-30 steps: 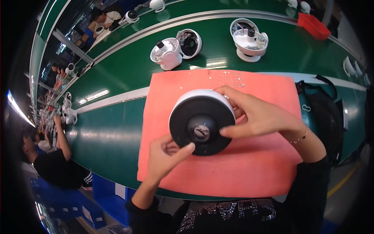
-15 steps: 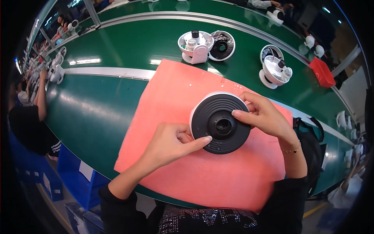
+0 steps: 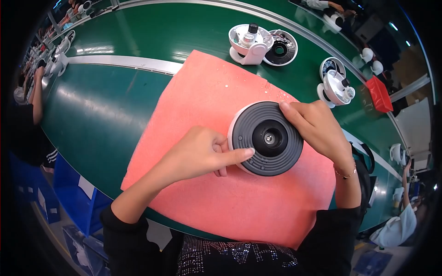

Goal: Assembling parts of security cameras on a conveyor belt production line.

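Note:
A round white camera housing point(image 3: 289, 158) with a black ribbed front and a lens in its middle faces up over the pink mat point(image 3: 184, 96). My left hand point(image 3: 202, 154) grips it at the lower left, the thumb lying on the ribbed front and the fingers curled by the white side. At the upper right edge my right hand point(image 3: 317, 126) is closed on the same housing, its thumb on the rim. What lies beneath the housing is hidden.
Beyond the mat, an opened white camera point(image 3: 251, 43) with its wired front part point(image 3: 282, 48) stands on the green belt. Another opened camera point(image 3: 338, 87) is at the right, near a red bin point(image 3: 379, 94). A black bag point(image 3: 366, 170) lies beside my right arm. People work on both sides.
The housing has tilted and its lens now shows more plainly. My right thumb has moved from the ribbed front out to the upper rim. My view has shifted somewhat.

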`<act>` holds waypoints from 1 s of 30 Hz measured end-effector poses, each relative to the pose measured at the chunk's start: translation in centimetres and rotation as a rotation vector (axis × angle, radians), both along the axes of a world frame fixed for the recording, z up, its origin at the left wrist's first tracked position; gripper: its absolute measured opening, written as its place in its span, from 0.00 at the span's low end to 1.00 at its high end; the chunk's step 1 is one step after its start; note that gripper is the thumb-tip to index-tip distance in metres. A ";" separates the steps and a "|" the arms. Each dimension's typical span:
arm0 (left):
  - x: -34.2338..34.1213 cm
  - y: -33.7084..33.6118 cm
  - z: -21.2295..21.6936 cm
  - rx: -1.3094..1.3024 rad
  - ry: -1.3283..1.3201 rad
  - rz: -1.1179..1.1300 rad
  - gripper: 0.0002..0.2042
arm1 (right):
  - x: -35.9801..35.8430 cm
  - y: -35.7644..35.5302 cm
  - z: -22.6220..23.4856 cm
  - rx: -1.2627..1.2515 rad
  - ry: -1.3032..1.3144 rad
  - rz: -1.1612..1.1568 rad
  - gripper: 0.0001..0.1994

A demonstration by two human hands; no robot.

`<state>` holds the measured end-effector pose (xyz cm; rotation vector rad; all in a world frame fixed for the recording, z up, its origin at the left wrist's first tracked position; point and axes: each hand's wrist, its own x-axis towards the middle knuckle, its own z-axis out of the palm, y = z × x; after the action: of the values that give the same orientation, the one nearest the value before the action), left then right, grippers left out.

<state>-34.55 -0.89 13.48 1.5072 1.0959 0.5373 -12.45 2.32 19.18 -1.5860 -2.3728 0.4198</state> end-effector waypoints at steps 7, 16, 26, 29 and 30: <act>-1.3 0.8 0.4 -0.019 0.059 -0.035 0.22 | -0.9 0.4 -0.8 0.084 -0.131 0.029 0.26; -3.5 1.5 1.2 -0.033 0.137 -0.042 0.23 | -3.4 0.7 -0.8 0.313 -0.174 0.068 0.20; -5.9 1.8 1.9 -0.099 0.126 -0.056 0.26 | -6.4 -0.7 1.5 0.222 0.055 0.515 0.17; -6.7 2.0 1.7 -0.095 0.121 -0.052 0.27 | -7.4 -0.5 1.8 0.155 0.048 0.603 0.18; -6.9 2.1 1.7 -0.086 0.122 -0.055 0.27 | -7.7 -0.6 1.8 0.148 0.059 0.623 0.19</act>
<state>-41.42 1.23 15.23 1.5061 1.1535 0.3599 -20.15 1.73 21.02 -0.7339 -2.7367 0.3830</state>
